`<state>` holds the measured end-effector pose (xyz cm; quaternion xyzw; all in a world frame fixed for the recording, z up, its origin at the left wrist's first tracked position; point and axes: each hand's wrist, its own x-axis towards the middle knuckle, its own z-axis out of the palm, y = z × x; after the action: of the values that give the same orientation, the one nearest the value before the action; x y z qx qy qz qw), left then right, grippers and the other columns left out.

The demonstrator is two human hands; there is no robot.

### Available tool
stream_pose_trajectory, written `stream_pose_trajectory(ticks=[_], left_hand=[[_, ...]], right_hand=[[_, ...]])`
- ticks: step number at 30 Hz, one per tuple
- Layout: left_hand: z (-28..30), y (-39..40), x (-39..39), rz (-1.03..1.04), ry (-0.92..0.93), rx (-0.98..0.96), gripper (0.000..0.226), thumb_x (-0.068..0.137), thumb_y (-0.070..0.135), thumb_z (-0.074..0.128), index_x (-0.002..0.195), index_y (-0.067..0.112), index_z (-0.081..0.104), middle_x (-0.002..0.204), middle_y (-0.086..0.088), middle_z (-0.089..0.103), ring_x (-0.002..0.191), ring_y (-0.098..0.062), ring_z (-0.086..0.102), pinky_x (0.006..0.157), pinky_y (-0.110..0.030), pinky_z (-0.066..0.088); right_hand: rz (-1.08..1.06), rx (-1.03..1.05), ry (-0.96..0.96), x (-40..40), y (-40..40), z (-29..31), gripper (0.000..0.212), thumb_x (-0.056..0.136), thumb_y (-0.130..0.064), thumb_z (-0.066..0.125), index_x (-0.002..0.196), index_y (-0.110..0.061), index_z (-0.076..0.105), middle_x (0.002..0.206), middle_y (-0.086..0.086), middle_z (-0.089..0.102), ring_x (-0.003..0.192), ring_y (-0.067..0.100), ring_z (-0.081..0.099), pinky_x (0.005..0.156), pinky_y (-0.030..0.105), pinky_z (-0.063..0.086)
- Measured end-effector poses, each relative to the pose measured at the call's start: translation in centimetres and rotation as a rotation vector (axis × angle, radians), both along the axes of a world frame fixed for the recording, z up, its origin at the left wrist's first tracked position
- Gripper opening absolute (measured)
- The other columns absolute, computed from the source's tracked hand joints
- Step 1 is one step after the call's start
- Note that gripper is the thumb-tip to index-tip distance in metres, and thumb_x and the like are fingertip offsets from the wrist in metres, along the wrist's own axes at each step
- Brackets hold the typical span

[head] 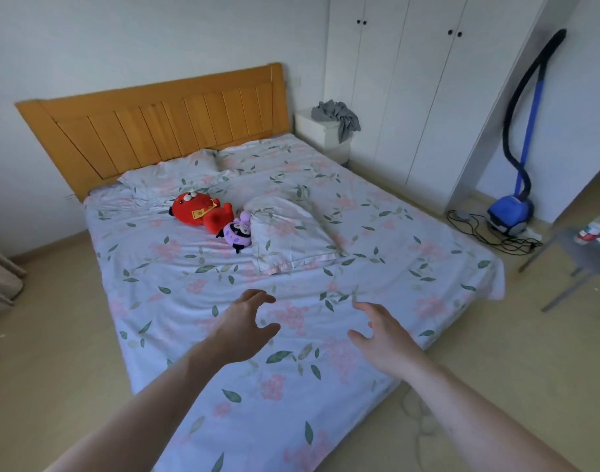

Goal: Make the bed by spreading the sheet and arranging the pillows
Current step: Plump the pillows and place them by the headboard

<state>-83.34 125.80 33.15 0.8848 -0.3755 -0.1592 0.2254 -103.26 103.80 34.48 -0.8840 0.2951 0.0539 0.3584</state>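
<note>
A floral sheet [196,301] in pale blue with pink flowers and green leaves covers the bed, lightly wrinkled. One matching pillow [176,177] lies against the wooden headboard [148,127] at the left. A second pillow [291,233] lies askew in the middle of the bed. Beside it are a red plush toy [200,211] and a small purple plush toy [239,231]. My left hand [247,325] and my right hand [383,335] hover over the foot of the bed, fingers spread and loosely curved, holding nothing.
A white nightstand [326,136] with a grey cloth [337,115] stands right of the headboard, before white wardrobes [411,97]. A blue vacuum cleaner [510,209] with cables sits on the floor at right, near a grey chair [588,260].
</note>
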Motion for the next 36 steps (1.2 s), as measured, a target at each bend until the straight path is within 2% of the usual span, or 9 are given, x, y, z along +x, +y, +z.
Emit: stream_pose_trajectory(ticks=[4,8,13,19,23,28,32,36], left_hand=[[-1.0,0.2,0.8,0.080,-0.022,0.069,0.054,0.090,0.050,0.066,0.139,0.032,0.050,0.150,0.012,0.039,0.126,-0.016,0.052,0.100,-0.034,0.047],[-2.3,-3.9,2.8,0.143,-0.013,0.094,0.055,0.090,0.051,0.065,0.139,0.032,0.049,0.151,0.013,0.038,0.128,-0.016,0.052,0.101,-0.035,0.047],[-3.7,-13.6,5.4,0.108,0.040,0.101,0.056,0.091,0.048,0.065,0.141,0.029,0.048,0.153,0.008,0.037,0.131,-0.017,0.049,0.104,-0.032,0.043],[-2.1,-26.9,5.5,0.011,0.029,0.066,0.055,0.091,0.050,0.064,0.140,0.030,0.049,0.151,0.011,0.038,0.128,-0.015,0.050,0.104,-0.032,0.043],[-1.0,-35.5,5.3,-0.014,0.009,0.036,0.056,0.091,0.047,0.065,0.141,0.028,0.050,0.150,0.010,0.040,0.128,-0.015,0.051,0.103,-0.028,0.041],[-0.8,-46.9,3.7,0.039,-0.022,0.016,0.057,0.088,0.049,0.066,0.139,0.027,0.052,0.146,0.009,0.045,0.128,-0.017,0.051,0.107,-0.034,0.043],[-0.8,-53.5,0.8,0.120,0.007,0.053,0.057,0.088,0.050,0.066,0.139,0.029,0.051,0.147,0.009,0.044,0.128,-0.016,0.051,0.107,-0.033,0.042],[-0.3,-60.6,-2.3,0.168,0.003,0.054,0.056,0.089,0.049,0.066,0.138,0.029,0.052,0.147,0.009,0.044,0.128,-0.016,0.051,0.105,-0.029,0.041]], right_hand=[[0.089,0.028,-0.019,2.4,-2.5,-0.1,0.057,0.101,-0.042,0.052,0.152,-0.032,0.030,0.158,-0.012,0.025,0.136,0.013,0.044,0.105,0.032,0.042],[0.139,0.026,-0.035,5.1,-7.7,-0.9,0.057,0.101,-0.042,0.052,0.152,-0.033,0.029,0.157,-0.013,0.025,0.139,0.012,0.040,0.107,0.032,0.041],[0.121,0.035,0.010,7.1,-15.9,-1.4,0.058,0.100,-0.045,0.052,0.152,-0.035,0.029,0.159,-0.015,0.022,0.138,0.011,0.040,0.106,0.033,0.043],[0.070,0.029,0.021,7.4,-26.3,-0.7,0.057,0.100,-0.046,0.052,0.152,-0.036,0.029,0.158,-0.016,0.023,0.138,0.011,0.040,0.104,0.029,0.041],[0.061,0.024,0.003,7.3,-34.0,-0.5,0.057,0.100,-0.046,0.052,0.152,-0.036,0.029,0.158,-0.016,0.024,0.140,0.011,0.038,0.109,0.035,0.041],[0.099,0.039,-0.022,5.6,-46.1,-0.7,0.056,0.101,-0.044,0.053,0.152,-0.036,0.031,0.158,-0.015,0.024,0.139,0.013,0.040,0.109,0.036,0.042],[0.146,0.046,0.009,3.4,-55.0,-0.4,0.056,0.100,-0.045,0.053,0.151,-0.037,0.031,0.159,-0.015,0.023,0.139,0.012,0.040,0.107,0.034,0.042],[0.179,0.040,0.022,1.3,-64.6,0.9,0.053,0.102,-0.042,0.052,0.151,-0.034,0.033,0.157,-0.011,0.027,0.135,0.013,0.043,0.097,0.028,0.041]])
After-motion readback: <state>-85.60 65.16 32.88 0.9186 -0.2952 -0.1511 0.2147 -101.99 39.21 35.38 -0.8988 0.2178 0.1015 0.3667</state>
